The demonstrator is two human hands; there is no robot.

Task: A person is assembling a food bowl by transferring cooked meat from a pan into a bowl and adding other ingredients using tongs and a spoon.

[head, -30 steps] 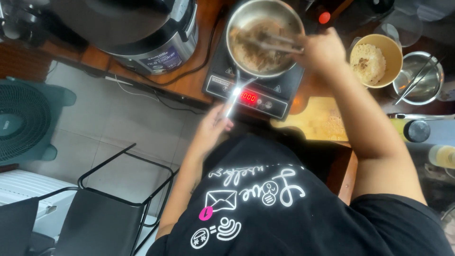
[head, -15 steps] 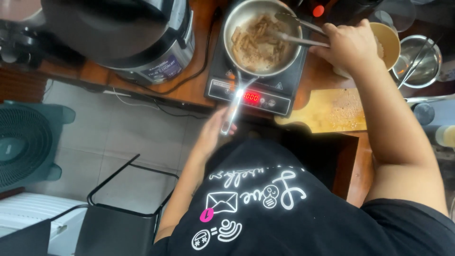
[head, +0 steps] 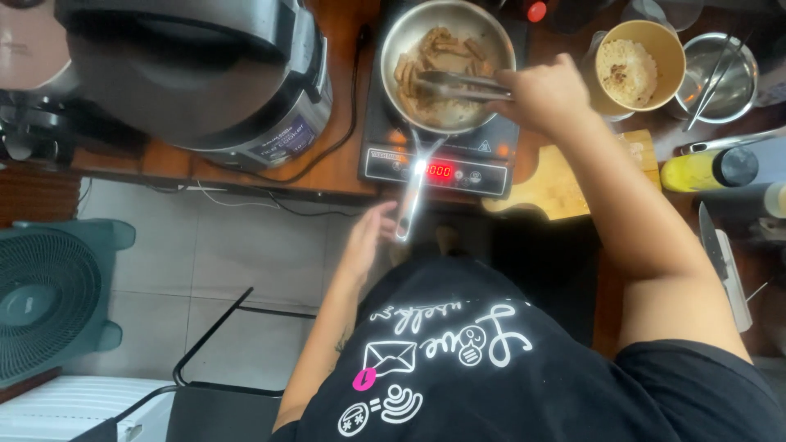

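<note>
- The right hand (head: 544, 94) is clamping metal tongs (head: 458, 84), lying crosswise, tips pointing left over the frying pan (head: 446, 61).
- The left hand (head: 370, 239) is curling loosely against the pan's handle (head: 412, 196), which is pointing toward the person.

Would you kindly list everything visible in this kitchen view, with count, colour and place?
frying pan: one, silver, on the cooktop, holding brown strips
cooktop: one, black, red display, counter centre
tongs: one pair, metal, over the pan
cooker: one, silver and black, counter left
bowl: one, tan, holding rice, right of pan
metal cup: one, silver, far right
cutting board: one, wooden, right of cooktop
bottle: one, yellow, lying far right
knife: one, right edge
fan: one, dark green, floor left
left hand: at the pan handle
right hand: gripping the tongs
</note>
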